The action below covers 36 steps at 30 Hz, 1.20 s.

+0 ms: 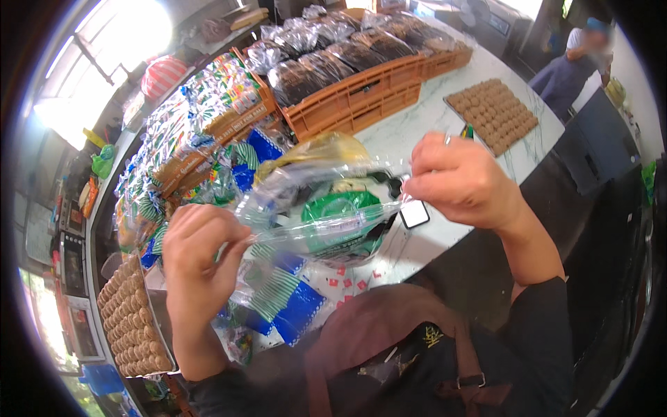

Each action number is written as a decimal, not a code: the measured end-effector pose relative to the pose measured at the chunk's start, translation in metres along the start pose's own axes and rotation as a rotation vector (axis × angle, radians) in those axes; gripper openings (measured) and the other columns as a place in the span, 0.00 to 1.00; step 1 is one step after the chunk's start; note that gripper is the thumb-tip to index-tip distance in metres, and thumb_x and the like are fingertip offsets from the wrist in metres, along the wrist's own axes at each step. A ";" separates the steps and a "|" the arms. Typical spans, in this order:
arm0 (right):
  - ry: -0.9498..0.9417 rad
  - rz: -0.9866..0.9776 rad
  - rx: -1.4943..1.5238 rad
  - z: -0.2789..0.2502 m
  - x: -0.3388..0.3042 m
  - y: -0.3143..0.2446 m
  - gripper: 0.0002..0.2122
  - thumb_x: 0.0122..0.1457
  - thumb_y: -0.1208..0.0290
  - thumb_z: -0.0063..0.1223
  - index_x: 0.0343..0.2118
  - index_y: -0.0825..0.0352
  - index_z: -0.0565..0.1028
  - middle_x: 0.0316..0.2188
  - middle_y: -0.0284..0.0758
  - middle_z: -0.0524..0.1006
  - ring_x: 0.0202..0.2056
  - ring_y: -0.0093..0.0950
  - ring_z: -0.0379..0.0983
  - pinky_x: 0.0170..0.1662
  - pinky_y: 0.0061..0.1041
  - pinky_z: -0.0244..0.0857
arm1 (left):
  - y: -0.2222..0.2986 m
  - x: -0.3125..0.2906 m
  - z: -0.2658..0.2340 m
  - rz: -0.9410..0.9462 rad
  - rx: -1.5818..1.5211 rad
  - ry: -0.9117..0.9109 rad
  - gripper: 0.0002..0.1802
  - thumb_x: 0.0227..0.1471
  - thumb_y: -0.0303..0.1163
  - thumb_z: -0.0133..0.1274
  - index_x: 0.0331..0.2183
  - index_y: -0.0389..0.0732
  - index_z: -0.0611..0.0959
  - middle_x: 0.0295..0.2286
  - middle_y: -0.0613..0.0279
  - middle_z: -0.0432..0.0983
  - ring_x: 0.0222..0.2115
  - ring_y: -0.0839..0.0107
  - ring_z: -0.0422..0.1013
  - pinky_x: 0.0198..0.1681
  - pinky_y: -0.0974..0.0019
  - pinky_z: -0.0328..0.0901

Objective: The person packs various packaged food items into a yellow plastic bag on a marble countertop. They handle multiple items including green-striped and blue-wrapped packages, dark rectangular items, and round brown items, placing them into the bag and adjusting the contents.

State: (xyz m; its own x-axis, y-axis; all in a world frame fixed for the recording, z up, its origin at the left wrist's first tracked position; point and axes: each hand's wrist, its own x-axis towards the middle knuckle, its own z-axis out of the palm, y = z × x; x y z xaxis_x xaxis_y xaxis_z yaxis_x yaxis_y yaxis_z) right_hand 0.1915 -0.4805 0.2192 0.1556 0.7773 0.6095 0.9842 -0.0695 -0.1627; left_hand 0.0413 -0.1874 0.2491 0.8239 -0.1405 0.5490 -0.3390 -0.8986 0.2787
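A clear plastic bag [288, 233] is stretched sideways between my two hands, above the table. My left hand [201, 254] is closed on one end, thumb and fingers pinched together. At the opposite end, my right hand [462, 181], with a ring on one finger, pinches the gathered plastic. A round green and black package [344, 219] shows through and behind the film; whether it is inside the bag, I cannot tell. Beyond it lies a crumpled yellow plastic bag [316, 149]. Under my left wrist are blue and green-striped plastic wrappers [292, 309].
Orange crates [354, 104] hold bagged dark loaves. Beside them, colourful bagged packs [201, 104] are piled high. Trays of small brown balls stand at the far right [497, 111] and near left [132, 320]. Small red scraps [347, 283] dot the marble-patterned table [431, 240]. A person [573, 66] stands back right.
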 end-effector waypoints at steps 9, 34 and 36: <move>-0.291 -0.057 0.201 -0.005 -0.031 -0.010 0.05 0.43 0.78 0.53 0.25 0.63 0.71 0.28 0.35 0.68 0.36 0.37 0.70 0.35 0.33 0.69 | 0.045 0.031 -0.003 0.066 0.096 -0.607 0.06 0.39 0.31 0.60 0.24 0.43 0.80 0.23 0.61 0.70 0.28 0.57 0.69 0.36 0.57 0.61; 0.131 -0.399 0.480 0.055 -0.050 -0.026 0.15 0.55 0.66 0.51 0.47 0.53 0.75 0.35 0.30 0.77 0.34 0.34 0.70 0.44 0.39 0.57 | 0.080 0.021 0.138 -0.307 -0.074 -0.751 0.10 0.46 0.29 0.54 0.34 0.37 0.80 0.29 0.46 0.78 0.32 0.48 0.75 0.36 0.54 0.68; 0.084 -0.297 0.539 0.055 -0.053 -0.027 0.16 0.48 0.71 0.53 0.43 0.55 0.76 0.31 0.31 0.76 0.38 0.35 0.71 0.53 0.46 0.53 | 0.082 0.022 0.138 -0.312 -0.079 -0.747 0.11 0.46 0.29 0.54 0.35 0.37 0.80 0.29 0.46 0.78 0.32 0.48 0.74 0.36 0.54 0.68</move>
State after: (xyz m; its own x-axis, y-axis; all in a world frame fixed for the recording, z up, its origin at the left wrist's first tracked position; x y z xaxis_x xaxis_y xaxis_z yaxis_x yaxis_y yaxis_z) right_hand 0.1523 -0.4854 0.1490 -0.0907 0.6617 0.7443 0.8088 0.4849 -0.3326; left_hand 0.0942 -0.3210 0.1754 0.9620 -0.1536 -0.2258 -0.0515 -0.9140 0.4024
